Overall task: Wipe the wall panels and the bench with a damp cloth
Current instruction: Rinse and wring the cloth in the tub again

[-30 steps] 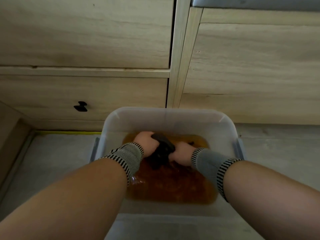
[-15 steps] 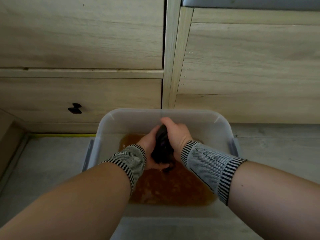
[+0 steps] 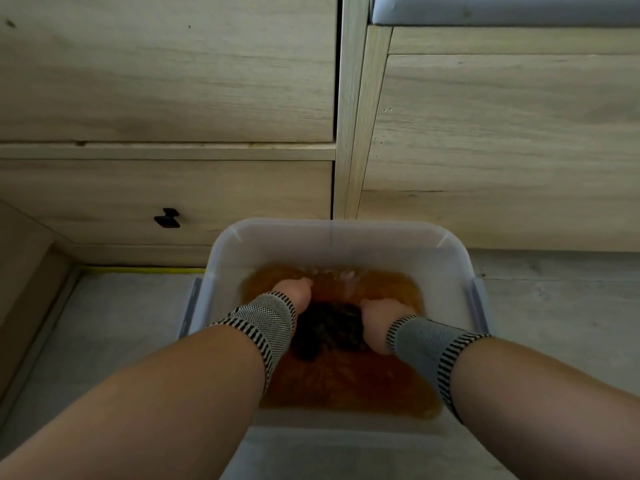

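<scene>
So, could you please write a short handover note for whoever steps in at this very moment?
Left hand: grip on the dark wet cloth, in the water.
Right hand: grip on the same cloth from the other side.
The cloth sits low in the brownish water of the translucent plastic tub on the grey floor, in front of the pale wooden panels.
Done: the cloth is soaked.
Left: wring it out, then wipe the panels and the wooden bench with the grey cushion; no wiping shows yet.
</scene>
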